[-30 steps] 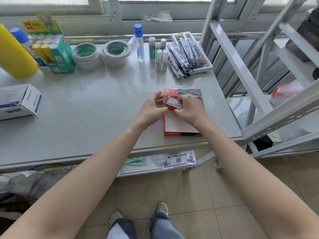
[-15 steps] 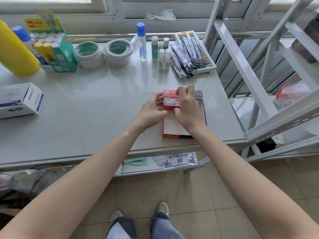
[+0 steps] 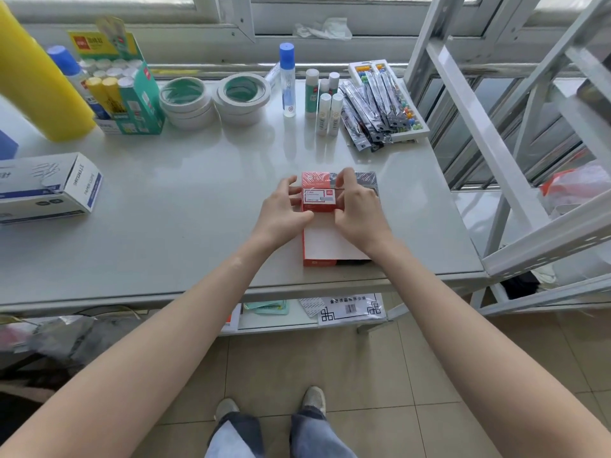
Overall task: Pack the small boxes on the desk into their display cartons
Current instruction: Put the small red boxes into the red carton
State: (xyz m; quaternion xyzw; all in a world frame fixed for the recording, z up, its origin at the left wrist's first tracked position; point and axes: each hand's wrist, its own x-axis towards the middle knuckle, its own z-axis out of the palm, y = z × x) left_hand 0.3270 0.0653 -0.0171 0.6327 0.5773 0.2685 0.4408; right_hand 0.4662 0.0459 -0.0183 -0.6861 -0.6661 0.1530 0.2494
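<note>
A small red box (image 3: 319, 200) with a white label is held between both hands at the far end of a red display carton (image 3: 325, 244), whose white inside lies bare. My left hand (image 3: 284, 209) pinches the box's left side. My right hand (image 3: 358, 211) grips its right side, fingers curled over the top. More small red boxes (image 3: 315, 178) stand in the carton just behind it. A dark plastic-wrapped pack (image 3: 365, 178) lies right of the carton, partly hidden by my right hand.
On the grey desk (image 3: 198, 200): a white and blue box (image 3: 49, 186) at left, a green carton of glue sticks (image 3: 122, 90), tape rolls (image 3: 215, 100), glue bottles (image 3: 310, 90) and wrapped pen packs (image 3: 377, 107) at the back. A white metal rack (image 3: 502, 153) stands close on the right.
The small red box has turned square to the carton and settled at its far end. Both hands have shifted slightly forward around it.
</note>
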